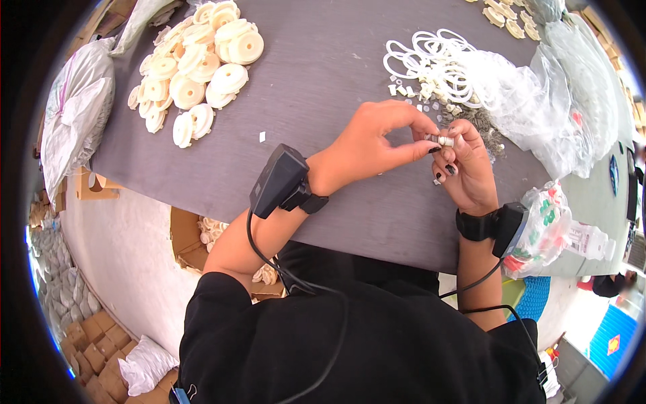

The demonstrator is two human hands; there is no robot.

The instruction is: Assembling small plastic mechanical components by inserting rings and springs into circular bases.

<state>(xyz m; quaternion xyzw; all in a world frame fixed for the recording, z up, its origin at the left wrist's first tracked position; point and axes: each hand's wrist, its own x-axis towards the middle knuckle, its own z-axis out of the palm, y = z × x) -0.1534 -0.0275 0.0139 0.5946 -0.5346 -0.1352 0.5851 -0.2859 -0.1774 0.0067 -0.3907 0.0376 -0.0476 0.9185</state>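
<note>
Together, left fingers [412, 153] and right fingers [471, 133] pinch a fitting [444, 141] — grey table [316, 74] below, cartons [94, 360] leftward.

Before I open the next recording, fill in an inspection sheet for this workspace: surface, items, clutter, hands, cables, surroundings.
Surface: dark table; one white piece lies apart.
Items: small cylinder; cream discs heaped left; white rings and small parts at right.
Clutter: clear bags and patterned bag, right side.
Hands: left hand and right hand pinch the small cylinder.
Cables: black cables run from both wrist devices.
Surroundings: open box holding cream pieces; cartons, lower left.
</note>
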